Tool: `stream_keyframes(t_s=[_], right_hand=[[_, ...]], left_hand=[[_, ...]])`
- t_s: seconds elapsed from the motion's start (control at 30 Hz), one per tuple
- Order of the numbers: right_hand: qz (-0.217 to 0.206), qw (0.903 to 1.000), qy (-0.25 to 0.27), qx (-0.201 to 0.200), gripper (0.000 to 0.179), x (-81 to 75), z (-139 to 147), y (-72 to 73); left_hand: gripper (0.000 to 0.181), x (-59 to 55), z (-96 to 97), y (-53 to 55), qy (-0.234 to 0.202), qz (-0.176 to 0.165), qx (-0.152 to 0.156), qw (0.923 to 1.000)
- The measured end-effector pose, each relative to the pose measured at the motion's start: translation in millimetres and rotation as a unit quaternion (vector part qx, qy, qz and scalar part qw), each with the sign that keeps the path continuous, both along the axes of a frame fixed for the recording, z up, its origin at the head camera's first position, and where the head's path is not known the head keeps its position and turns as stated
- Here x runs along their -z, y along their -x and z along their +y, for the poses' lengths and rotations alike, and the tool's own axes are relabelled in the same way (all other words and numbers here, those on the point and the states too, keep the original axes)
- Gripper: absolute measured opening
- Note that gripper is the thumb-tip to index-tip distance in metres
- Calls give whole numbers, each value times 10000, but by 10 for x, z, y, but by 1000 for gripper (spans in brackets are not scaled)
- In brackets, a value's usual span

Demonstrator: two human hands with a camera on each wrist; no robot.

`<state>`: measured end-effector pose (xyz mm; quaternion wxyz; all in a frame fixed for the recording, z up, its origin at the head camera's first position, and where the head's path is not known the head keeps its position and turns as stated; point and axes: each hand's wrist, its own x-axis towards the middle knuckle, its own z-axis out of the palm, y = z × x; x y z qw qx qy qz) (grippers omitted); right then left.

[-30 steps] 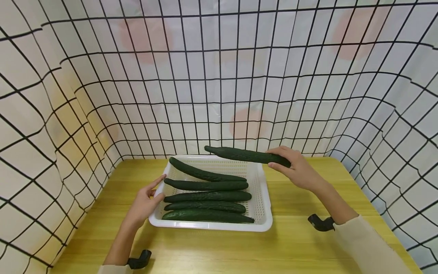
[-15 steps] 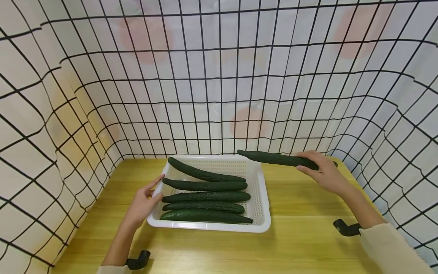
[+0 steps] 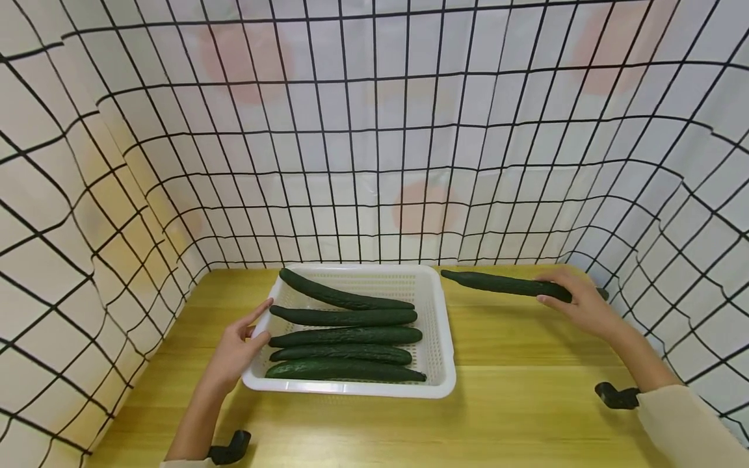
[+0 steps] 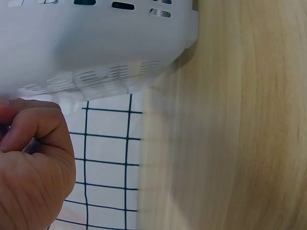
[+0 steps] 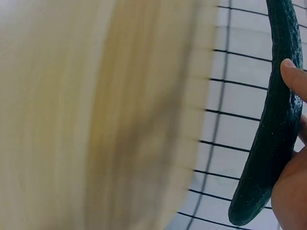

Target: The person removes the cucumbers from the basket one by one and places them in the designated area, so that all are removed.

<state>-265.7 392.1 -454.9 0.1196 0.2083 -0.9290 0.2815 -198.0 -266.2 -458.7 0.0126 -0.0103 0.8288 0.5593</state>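
My right hand (image 3: 579, 304) grips a long dark green cucumber (image 3: 497, 283) near its right end. The cucumber lies roughly level, with its narrow tip pointing left, to the right of the white plastic basket (image 3: 351, 388). In the right wrist view, the thumb lies across the cucumber (image 5: 273, 139), and its near end sticks out past the hand. My left hand (image 3: 231, 354) pinches the left rim of the basket. Curled fingers show beside the basket's outer wall (image 4: 110, 43) in the left wrist view. Inside the basket lie several cucumbers (image 3: 348, 336) side by side.
A yellowish wooden table (image 3: 503, 416) bears the basket. Black wire grid (image 3: 377, 172) over white sheeting stands behind and on both sides. The right hand and its cucumber are near the table's back right corner.
My right hand has carried the cucumber rightward and lower, from above the basket's back right corner to beyond its right side. The left hand has stayed on the rim.
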Motion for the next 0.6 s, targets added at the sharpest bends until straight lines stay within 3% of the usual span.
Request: stream_keyframes(t_s=[0.23,0.6], right_hand=[[-390,9990,-157,-170,42,246,47,197],[-748,9964,-295,-257,45,404,39,398]], left_hand=[[66,13,-5,10,-113,0,5,9999],[66,29,25,-8,-504,-20,-214,9985]])
